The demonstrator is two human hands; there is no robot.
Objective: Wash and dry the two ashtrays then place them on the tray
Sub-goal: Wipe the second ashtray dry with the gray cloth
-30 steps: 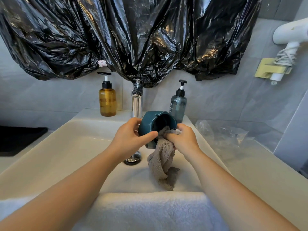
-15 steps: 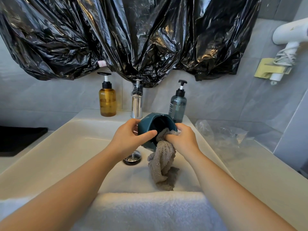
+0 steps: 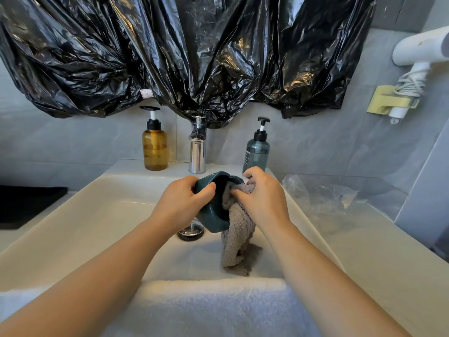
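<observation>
over the white sink [image 3: 97, 215] a grey cloth [image 3: 237, 239] hangs down, its top bunched in the right hand [image 3: 262, 200], whose curled fingers push it into the bowl. the left hand [image 3: 179, 205] grips the teal ashtray [image 3: 211, 215], thumb over the rim, and holds it tipped on its side above the drain [image 3: 190, 233].

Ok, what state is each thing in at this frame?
Ashtray: tipped on its side over the sink, gripped by the left hand.
Cloth: top pressed into the ashtray by the right hand, rest hanging into the sink.
Faucet: no water visible.
Amber bottle: upright.
Grey bottle: upright.
Dryer: in its wall holder.
Towel: draped over the sink's front edge.
</observation>
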